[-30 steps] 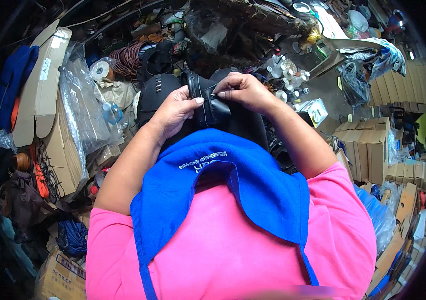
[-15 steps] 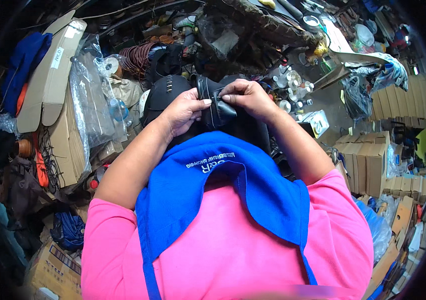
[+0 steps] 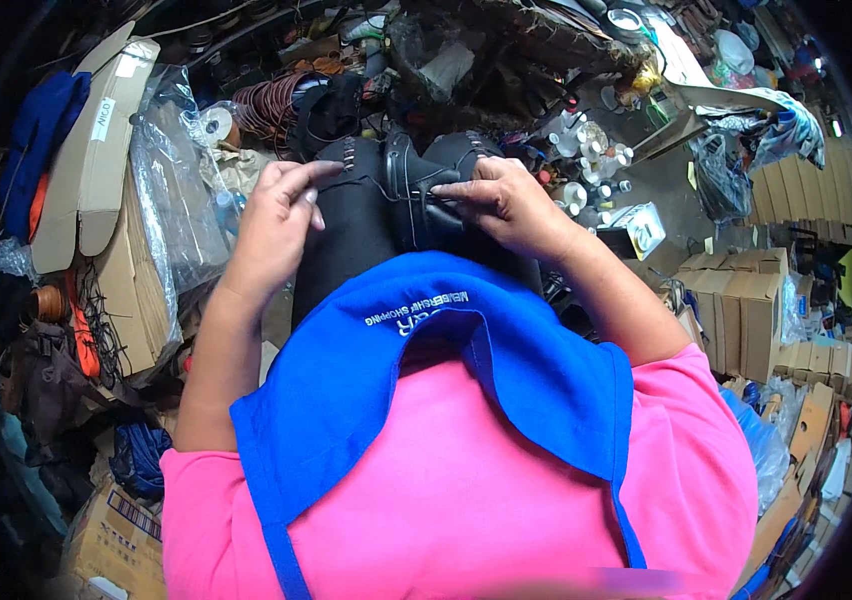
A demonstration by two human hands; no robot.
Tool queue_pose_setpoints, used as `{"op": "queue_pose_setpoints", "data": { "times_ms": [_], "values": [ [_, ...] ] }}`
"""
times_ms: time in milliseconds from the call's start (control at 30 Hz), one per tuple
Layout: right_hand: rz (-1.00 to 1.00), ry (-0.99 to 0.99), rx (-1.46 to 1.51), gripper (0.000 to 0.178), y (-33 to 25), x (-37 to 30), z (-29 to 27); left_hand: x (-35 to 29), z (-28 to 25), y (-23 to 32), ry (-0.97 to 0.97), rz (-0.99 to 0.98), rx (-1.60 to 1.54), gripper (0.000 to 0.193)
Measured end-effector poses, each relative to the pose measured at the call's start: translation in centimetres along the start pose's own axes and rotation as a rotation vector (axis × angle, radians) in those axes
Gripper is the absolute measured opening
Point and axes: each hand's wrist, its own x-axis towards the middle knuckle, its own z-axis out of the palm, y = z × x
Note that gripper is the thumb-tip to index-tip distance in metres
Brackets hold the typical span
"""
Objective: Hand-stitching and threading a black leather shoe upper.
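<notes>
A black leather shoe (image 3: 408,175) rests between my knees, its sole edge and pale seam lines facing up. My right hand (image 3: 518,205) is closed at its right side, index finger stretched along the leather and fingertips by a small shiny spot I cannot make out. My left hand (image 3: 281,215) is off to the left above my thigh, thumb and fingers drawn together. A thin dark thread (image 3: 371,181) appears to run from the shoe to those fingers. My dark trousers (image 3: 341,235) and blue apron (image 3: 366,300) lie beneath.
Bottles and jars (image 3: 591,150) crowd the floor at the right front, near cardboard boxes (image 3: 736,300). On the left stand cardboard sheets (image 3: 101,150), clear plastic (image 3: 181,190) and a thread spool (image 3: 216,125). A coil of reddish cord (image 3: 271,110) lies ahead.
My left hand has let go of the shoe's side and swung out left and back. My right hand stays at the shoe, its index finger now straighter. More of the shoe shows.
</notes>
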Motion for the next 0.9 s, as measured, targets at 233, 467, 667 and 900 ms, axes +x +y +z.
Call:
{"op": "queue_pose_setpoints", "data": {
  "times_ms": [233, 467, 667, 900],
  "values": [
    [0.015, -0.012, 0.031, 0.042, -0.5, 0.1, 0.0, -1.5, 4.9, -0.9, 0.154, 0.405, 0.535, 0.022],
    [0.087, -0.035, 0.094, 0.037, 0.9, 0.4, 0.0, 0.1, 5.6, -0.3, 0.245, 0.457, 0.507, 0.015],
    [0.093, -0.081, 0.105, 0.034, 1.8, 1.4, -0.5, 1.5, 5.0, -0.5, 0.159, 0.487, 0.576, 0.019],
    [0.176, -0.146, 0.237, 0.037, 1.7, 2.4, -0.8, 1.7, 4.9, -0.4, 0.104, 0.397, 0.482, 0.022]
  ]
}}
